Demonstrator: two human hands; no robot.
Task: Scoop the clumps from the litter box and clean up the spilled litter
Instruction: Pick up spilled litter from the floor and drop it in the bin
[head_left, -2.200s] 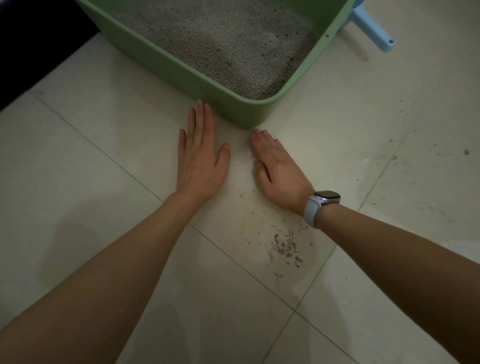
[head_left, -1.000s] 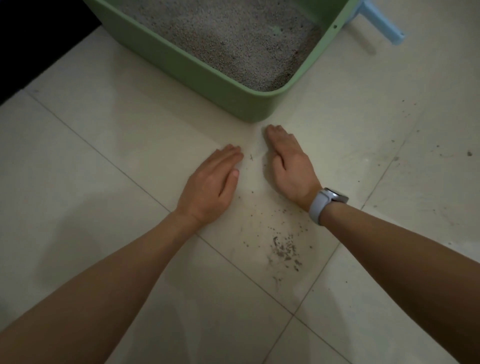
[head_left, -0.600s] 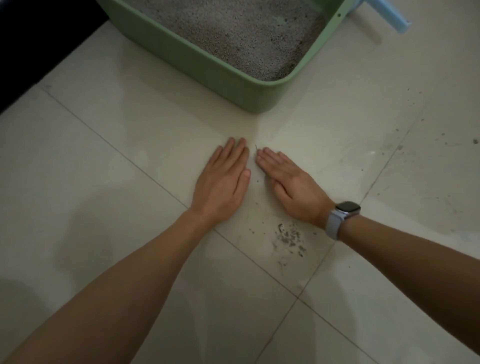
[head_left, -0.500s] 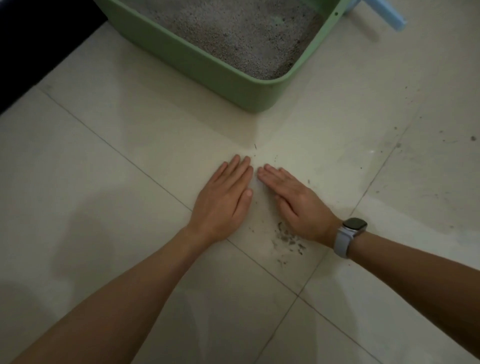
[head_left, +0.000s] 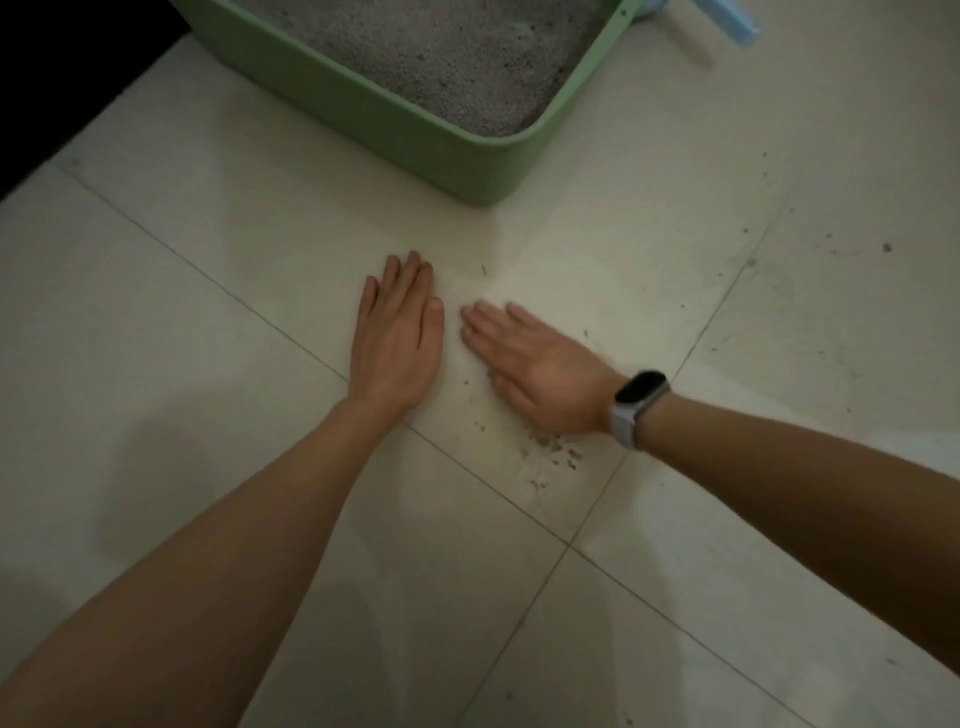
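Observation:
A green litter box (head_left: 395, 130) filled with grey litter (head_left: 447, 57) stands at the top of the view, its near corner pointing toward me. Both my hands lie flat, palms down, on the pale tiled floor below that corner. My left hand (head_left: 397, 338) has its fingers straight and together, pointing toward the box. My right hand (head_left: 535, 369), with a watch on its wrist, points left toward the left hand, a narrow gap between them. A small heap of spilled litter (head_left: 558, 452) lies on the tile just below the right wrist, partly under the hand's heel.
A light blue handle (head_left: 732, 21) lies on the floor at the top right behind the box. More scattered litter specks (head_left: 885, 248) dot the tiles on the right. A dark area (head_left: 62, 78) borders the floor at the top left.
Both hands have slid back from the box's corner toward me along the floor. The right hand has swept down and right onto the edge of the spilled heap, and the hands have parted slightly.

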